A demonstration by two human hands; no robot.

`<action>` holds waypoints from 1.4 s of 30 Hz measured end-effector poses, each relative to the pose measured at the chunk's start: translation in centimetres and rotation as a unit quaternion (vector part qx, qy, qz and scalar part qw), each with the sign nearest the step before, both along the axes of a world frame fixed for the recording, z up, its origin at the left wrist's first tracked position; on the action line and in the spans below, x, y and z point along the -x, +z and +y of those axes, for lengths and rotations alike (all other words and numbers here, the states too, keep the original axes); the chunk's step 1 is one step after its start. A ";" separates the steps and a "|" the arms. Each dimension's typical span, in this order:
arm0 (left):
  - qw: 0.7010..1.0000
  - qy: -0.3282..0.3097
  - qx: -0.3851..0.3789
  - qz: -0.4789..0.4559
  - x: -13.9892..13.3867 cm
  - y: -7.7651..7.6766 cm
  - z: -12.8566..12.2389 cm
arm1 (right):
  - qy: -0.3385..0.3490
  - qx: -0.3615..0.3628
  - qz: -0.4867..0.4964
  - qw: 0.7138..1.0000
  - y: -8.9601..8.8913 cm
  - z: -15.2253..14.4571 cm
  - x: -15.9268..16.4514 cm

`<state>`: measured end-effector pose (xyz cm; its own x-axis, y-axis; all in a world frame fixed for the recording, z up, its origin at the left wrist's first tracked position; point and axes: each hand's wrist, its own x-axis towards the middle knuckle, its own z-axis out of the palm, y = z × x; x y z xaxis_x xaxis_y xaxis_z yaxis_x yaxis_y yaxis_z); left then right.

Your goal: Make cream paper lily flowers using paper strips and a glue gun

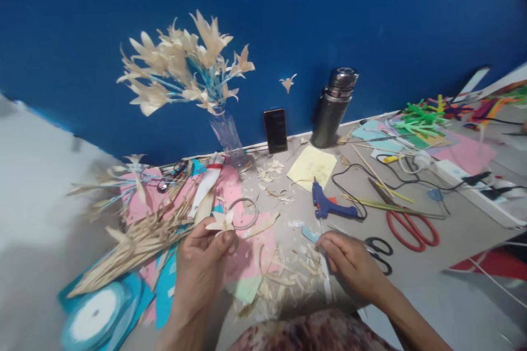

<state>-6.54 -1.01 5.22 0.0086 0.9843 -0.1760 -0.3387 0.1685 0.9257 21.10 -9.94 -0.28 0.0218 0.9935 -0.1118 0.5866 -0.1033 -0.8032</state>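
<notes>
My left hand (203,255) is closed in a pinch on a cream, dried-husk flower (222,221) with pointed petals. A ring-shaped hoop (252,214) lies just beyond it. My right hand (349,258) is closed, its fingertips at the end of a light blue strip (309,233). A thin white strip (326,282) shows below those fingers; whether it is held too I cannot make out. Just beyond this hand a blue glue gun (333,207) lies on its side, its nozzle towards a yellow paper (312,167). Husk scraps (284,279) lie between my hands.
At the back stand a clear vase (226,134) of husk flowers, a propped phone (275,130) and a dark flask (334,109). Red-handled scissors (411,227), black-handled scissors (381,252) and a power strip (477,192) lie right. A ribbon roll (93,312) and husk bundle (135,252) are left.
</notes>
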 end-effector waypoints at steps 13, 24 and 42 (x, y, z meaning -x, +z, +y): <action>0.927 -0.305 -0.176 0.127 -2.4 0.7 -3.8 | 0.138 -0.123 -0.142 0.972 3.9 7.1 3.8; 0.969 -0.180 -0.138 0.102 -0.1 -0.6 -4.8 | 0.307 -0.113 -0.292 0.899 2.2 18.9 13.8; 0.990 -0.065 0.002 0.128 2.9 -2.4 -4.2 | 0.338 -0.104 -0.314 0.881 1.3 23.2 16.6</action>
